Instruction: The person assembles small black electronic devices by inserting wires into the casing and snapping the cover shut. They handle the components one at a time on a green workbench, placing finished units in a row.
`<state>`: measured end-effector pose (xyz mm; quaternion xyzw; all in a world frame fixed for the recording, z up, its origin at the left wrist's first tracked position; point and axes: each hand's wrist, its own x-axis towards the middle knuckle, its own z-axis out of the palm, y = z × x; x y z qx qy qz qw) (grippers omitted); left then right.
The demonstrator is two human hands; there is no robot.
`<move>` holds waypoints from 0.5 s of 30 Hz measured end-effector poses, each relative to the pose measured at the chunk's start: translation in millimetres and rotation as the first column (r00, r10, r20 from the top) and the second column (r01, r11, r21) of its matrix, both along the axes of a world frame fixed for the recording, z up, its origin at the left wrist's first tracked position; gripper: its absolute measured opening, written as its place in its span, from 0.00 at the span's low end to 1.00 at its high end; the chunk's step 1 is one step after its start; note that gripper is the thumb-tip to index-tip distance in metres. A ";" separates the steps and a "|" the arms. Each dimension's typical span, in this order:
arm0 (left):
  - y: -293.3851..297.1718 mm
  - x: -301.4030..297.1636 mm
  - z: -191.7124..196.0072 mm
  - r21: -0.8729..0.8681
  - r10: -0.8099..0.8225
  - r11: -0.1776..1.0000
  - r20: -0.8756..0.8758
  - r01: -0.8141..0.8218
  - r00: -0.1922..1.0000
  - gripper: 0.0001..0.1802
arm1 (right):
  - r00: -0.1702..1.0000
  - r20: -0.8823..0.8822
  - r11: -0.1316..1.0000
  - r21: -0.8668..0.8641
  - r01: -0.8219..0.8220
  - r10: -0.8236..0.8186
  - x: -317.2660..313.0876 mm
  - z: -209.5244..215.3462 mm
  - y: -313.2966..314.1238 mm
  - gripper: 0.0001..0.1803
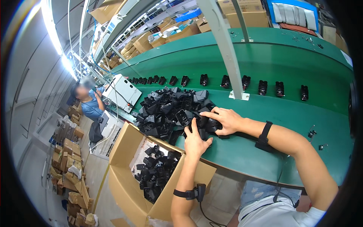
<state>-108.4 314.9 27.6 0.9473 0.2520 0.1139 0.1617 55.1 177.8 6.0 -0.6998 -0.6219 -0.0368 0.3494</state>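
Observation:
A big heap of black plastic housings (166,109) lies on the green workbench (264,140), reaching its front edge. My left hand (195,143) is at the heap's near right side, fingers spread and fingertips touching the housings. To its right, my right hand (228,120) reaches in from the side with fingers stretched out and apart over the pieces. A black housing (212,125) sits between its forefinger and thumb; no firm grip on it shows. Below the heap, an open cardboard box (124,170) holds more black housings (155,168).
A row of small black units (204,79) runs along the green conveyor belt (242,68) behind the bench. A metal post (223,45) rises from the bench. A white machine (123,92) and a person in blue (90,108) are at the left. Small loose parts (312,133) lie at right.

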 end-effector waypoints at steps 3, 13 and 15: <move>-30.7 6.7 -0.1 0.000 -0.029 1.000 0.021 0.029 0.999 0.64 | 0.999 0.010 0.998 -0.049 0.044 -0.043 2.3 4.4 -36.3 0.53; -142.2 26.4 -2.7 -0.007 -0.186 0.983 0.027 0.186 0.982 0.63 | 0.985 -0.002 0.978 -0.116 0.173 -0.174 5.2 7.7 -169.5 0.52; -162.9 30.8 -3.3 -0.005 -0.214 0.977 0.039 0.215 0.976 0.62 | 0.981 -0.019 0.974 -0.122 0.190 -0.193 8.0 8.3 -194.1 0.52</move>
